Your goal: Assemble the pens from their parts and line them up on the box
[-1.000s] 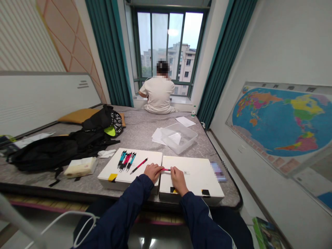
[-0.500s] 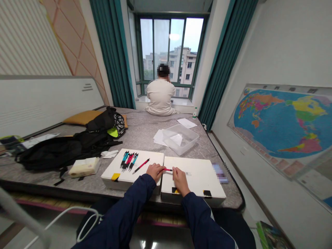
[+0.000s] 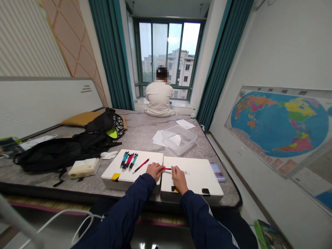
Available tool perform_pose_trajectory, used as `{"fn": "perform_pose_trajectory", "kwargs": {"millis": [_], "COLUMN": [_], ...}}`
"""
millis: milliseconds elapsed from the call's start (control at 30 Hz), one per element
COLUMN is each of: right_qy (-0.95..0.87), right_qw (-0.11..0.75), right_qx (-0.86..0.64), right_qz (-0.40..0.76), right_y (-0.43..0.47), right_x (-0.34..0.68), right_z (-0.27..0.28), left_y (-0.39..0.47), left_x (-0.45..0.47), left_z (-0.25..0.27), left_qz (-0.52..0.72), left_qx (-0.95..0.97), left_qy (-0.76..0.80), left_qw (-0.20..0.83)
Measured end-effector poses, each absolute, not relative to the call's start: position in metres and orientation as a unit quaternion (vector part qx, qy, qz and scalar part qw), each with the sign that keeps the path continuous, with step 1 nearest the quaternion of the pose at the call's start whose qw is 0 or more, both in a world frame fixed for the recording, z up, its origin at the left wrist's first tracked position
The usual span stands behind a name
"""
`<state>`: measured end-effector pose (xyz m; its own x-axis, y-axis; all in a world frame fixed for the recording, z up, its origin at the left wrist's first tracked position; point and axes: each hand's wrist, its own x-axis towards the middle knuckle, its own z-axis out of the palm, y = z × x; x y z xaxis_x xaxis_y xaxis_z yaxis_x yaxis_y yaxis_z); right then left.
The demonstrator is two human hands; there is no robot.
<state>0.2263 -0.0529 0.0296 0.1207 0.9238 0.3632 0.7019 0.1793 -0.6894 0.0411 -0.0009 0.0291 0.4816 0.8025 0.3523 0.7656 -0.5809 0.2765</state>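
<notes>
A red pen (image 3: 167, 168) spans the gap between my two hands, above the seam of two white boxes. My left hand (image 3: 155, 171) is closed on its left end, over the right edge of the left white box (image 3: 145, 176). The other end sits in the closed fingers of my right hand (image 3: 178, 178), over the right white box (image 3: 198, 173). Just left of my left hand, a red and black pen (image 3: 141, 166) lies slanted on the left box. Beyond it, several teal and red pens (image 3: 129, 161) lie side by side. My fingers hide both pen ends.
Behind the boxes stands a clear plastic bin (image 3: 181, 141) beside white papers (image 3: 158, 138). A tissue pack (image 3: 84, 167) and black backpack (image 3: 52, 152) lie left. A person (image 3: 159, 98) sits by the window, facing away. A bottle (image 3: 193, 114) stands at the far right.
The view has shifted slightly. Both hands stay closed on the red pen in nearly the same place, and the other pens have not moved.
</notes>
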Motion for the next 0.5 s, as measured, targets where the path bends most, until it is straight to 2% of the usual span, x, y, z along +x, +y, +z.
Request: {"fn": "perform_pose_trajectory", "kwargs": {"millis": [500], "right_qy": [-0.657], "right_qw": [0.399], "right_qx": [-0.621], "right_qz": [0.153], "right_y": [-0.0540], "right_x": [0.2258], "right_z": [0.0330], "left_y": [-0.0027], "left_x": [0.0403], "left_z": [0.0311], "left_qz": [0.210], "left_qx": [0.865], "left_qy": [0.453], "left_qw": [0.050]}}
